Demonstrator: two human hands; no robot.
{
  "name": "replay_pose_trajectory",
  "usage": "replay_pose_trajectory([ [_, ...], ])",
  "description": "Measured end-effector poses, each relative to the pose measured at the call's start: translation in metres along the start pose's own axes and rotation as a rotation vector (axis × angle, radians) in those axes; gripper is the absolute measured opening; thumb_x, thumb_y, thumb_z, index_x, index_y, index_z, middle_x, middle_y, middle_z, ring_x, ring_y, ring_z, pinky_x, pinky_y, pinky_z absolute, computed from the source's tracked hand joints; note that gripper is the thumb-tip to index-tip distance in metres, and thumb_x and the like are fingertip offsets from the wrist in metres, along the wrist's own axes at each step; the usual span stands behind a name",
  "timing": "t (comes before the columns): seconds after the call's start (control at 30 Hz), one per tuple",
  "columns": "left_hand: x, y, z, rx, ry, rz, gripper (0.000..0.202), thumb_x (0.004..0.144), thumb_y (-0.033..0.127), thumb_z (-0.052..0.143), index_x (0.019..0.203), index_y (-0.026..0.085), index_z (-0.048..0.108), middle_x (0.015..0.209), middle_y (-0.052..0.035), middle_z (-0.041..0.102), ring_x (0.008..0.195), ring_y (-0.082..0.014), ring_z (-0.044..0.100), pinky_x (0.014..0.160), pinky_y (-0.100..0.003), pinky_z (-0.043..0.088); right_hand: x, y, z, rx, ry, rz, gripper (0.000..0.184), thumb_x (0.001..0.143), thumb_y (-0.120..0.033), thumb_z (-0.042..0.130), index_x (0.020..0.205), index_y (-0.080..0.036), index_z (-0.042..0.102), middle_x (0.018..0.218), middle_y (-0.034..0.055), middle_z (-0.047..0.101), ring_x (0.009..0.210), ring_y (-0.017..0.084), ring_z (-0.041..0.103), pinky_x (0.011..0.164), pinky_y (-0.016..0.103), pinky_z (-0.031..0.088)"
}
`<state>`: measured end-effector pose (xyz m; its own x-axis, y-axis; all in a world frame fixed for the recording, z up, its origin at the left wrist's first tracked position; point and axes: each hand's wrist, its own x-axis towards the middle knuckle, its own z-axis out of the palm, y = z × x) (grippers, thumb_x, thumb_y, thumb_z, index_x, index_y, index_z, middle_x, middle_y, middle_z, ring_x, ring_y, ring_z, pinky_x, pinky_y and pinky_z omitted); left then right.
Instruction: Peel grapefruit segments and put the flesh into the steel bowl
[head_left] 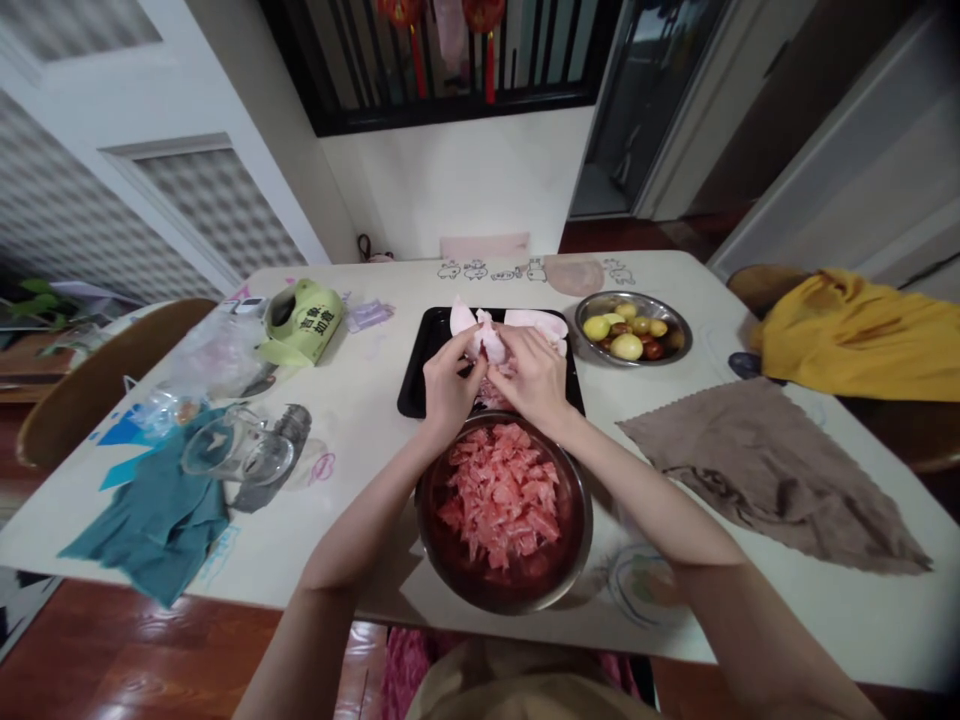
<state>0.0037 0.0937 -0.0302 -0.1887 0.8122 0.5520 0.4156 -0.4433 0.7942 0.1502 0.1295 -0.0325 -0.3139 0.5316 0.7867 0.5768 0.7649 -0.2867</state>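
Observation:
My left hand (448, 385) and my right hand (534, 378) are closed together on a pale pink piece of pomelo (489, 345), held above a black tray (420, 372). White-pink peel pieces (534, 322) lie at the far end of the tray. Just in front of my hands stands a steel bowl (576, 540) filled with several peeled pink pulp pieces (501, 492). My fingers pinch the fruit from both sides; what lies under them is hidden.
A steel bowl of small yellow and red fruits (631, 328) sits at the back right. A brown cloth (765, 475) lies to the right, a yellow cloth (847, 325) on a chair. Left: glass jug (238, 448), teal cloth (161, 515), green container (304, 320), plastic bags (217, 355).

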Motion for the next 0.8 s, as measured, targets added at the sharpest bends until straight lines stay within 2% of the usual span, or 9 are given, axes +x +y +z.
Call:
replay_pose_trajectory([
  [0.13,-0.001,0.005,-0.003,0.092,0.041,0.147,0.027,0.09,0.014,0.059,0.112,0.024,0.071,0.112,-0.0049,0.076,0.098,-0.0191,0.072,0.091,-0.034,0.061,-0.004,-0.002,-0.002,-0.062,0.081,-0.104,0.036,0.094,-0.02,0.057,0.129,-0.017,0.062,0.119,0.0124,0.075,0.106,0.027,0.072,0.091,0.04,0.06],
  [0.27,-0.001,0.01,-0.008,0.128,0.05,0.264,0.029,0.09,0.008,0.056,0.111,0.024,0.07,0.119,-0.005,0.076,0.11,-0.0205,0.072,0.098,-0.036,0.06,-0.004,-0.001,-0.004,-0.029,0.109,-0.18,0.039,0.097,-0.017,0.053,0.135,-0.021,0.061,0.126,0.0102,0.074,0.119,0.025,0.07,0.103,0.041,0.059],
  [0.33,-0.003,0.012,-0.007,0.132,0.053,0.292,0.037,0.087,0.006,0.06,0.119,0.024,0.067,0.13,-0.0058,0.073,0.116,-0.0209,0.071,0.099,-0.035,0.06,-0.003,-0.002,-0.006,0.006,0.152,-0.24,0.042,0.097,-0.017,0.055,0.139,-0.022,0.059,0.128,0.0095,0.073,0.123,0.025,0.068,0.105,0.043,0.058],
  [0.43,-0.007,0.013,-0.005,0.158,0.059,0.321,0.061,0.083,-0.001,0.062,0.138,0.025,0.057,0.145,-0.0066,0.063,0.124,-0.0207,0.068,0.104,-0.033,0.06,-0.001,-0.004,-0.01,0.094,0.236,-0.342,0.049,0.095,-0.015,0.059,0.143,-0.021,0.056,0.128,0.0113,0.073,0.127,0.026,0.066,0.104,0.043,0.06],
  [0.53,-0.009,0.013,-0.004,0.233,0.103,0.438,0.076,0.083,-0.009,0.056,0.149,0.028,0.05,0.148,-0.0044,0.061,0.131,-0.0195,0.064,0.112,-0.032,0.056,0.0,-0.005,-0.013,0.181,0.254,-0.388,0.053,0.093,-0.012,0.062,0.145,-0.02,0.055,0.127,0.0138,0.073,0.13,0.028,0.064,0.103,0.044,0.061],
  [0.63,-0.008,0.015,-0.005,0.246,0.155,0.553,0.071,0.087,-0.009,0.055,0.147,0.029,0.054,0.144,-0.0035,0.063,0.129,-0.02,0.065,0.112,-0.034,0.057,-0.001,-0.005,-0.015,0.237,0.25,-0.397,0.055,0.092,-0.013,0.064,0.145,-0.021,0.055,0.124,0.0136,0.074,0.129,0.029,0.064,0.102,0.046,0.061],
  [0.8,-0.004,0.02,-0.012,0.144,0.2,0.598,0.052,0.088,-0.003,0.062,0.131,0.025,0.068,0.136,-0.0062,0.068,0.121,-0.0216,0.071,0.105,-0.037,0.061,-0.002,-0.006,-0.019,0.286,0.222,-0.357,0.051,0.094,-0.017,0.063,0.143,-0.028,0.057,0.124,0.0096,0.074,0.127,0.029,0.066,0.099,0.047,0.062],
])
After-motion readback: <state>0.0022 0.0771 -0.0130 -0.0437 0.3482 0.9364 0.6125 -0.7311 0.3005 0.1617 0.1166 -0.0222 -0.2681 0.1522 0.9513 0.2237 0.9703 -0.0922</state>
